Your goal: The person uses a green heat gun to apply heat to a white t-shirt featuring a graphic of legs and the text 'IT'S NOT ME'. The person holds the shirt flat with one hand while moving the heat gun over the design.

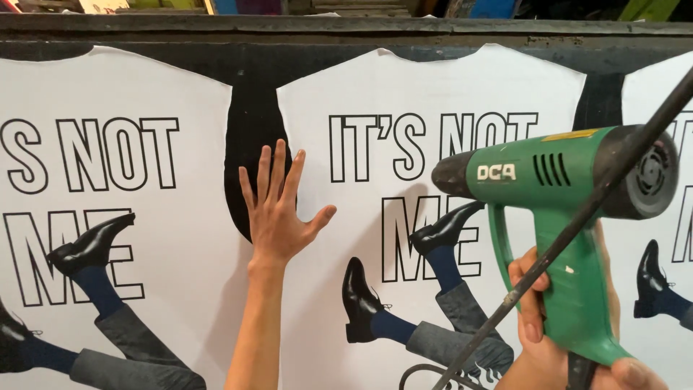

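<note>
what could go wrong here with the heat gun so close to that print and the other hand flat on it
1. The green heat gun nozzle points toward the left hand spread on the white printed sheet; hot air might reach the fingers.
2. Heat lingering on one spot may scorch the print.
3. The black cord crosses the right hand and could snag.

Three white printed shirt panels — at nine (pixel 108 217), twelve (pixel 404 94) and three o'clock (pixel 650 94) — one green heat gun (pixel 570 217), one black cord (pixel 577 217), two bare hands, left (pixel 278 209) and right (pixel 563 339).

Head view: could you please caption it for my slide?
Left hand flat on a white printed sheet; right hand grips a green heat gun.
</note>
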